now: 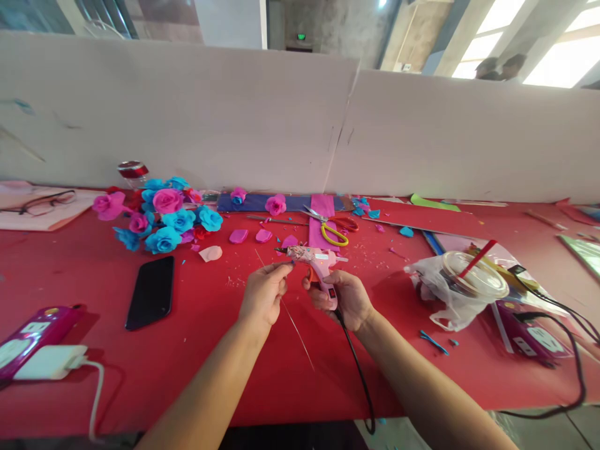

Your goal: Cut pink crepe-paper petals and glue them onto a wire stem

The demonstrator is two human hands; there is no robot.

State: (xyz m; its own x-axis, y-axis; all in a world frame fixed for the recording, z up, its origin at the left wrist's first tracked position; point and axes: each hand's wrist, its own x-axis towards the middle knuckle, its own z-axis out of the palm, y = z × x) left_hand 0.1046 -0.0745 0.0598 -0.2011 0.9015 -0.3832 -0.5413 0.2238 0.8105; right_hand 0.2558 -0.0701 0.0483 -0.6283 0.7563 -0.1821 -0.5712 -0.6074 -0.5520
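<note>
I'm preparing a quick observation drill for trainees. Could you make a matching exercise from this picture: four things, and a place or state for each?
Things:
1. Pink glue gun
2. Smartphone
3. Scissors
4. Lidded cup

Places or states:
A. Partly over a bright pink strip
B. Has a red straw
C. Held in the right hand
D. Flat, dark screen up

Pairs: 1-C, 2-D, 3-A, 4-B

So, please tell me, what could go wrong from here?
The left hand has its fingertips near the tip of the glue gun; they could burn if it is hot.
The black cord hangs over the edge of the table and might catch, tugging the right hand.
The cup stands near the power strip; a spill might reach it.
</note>
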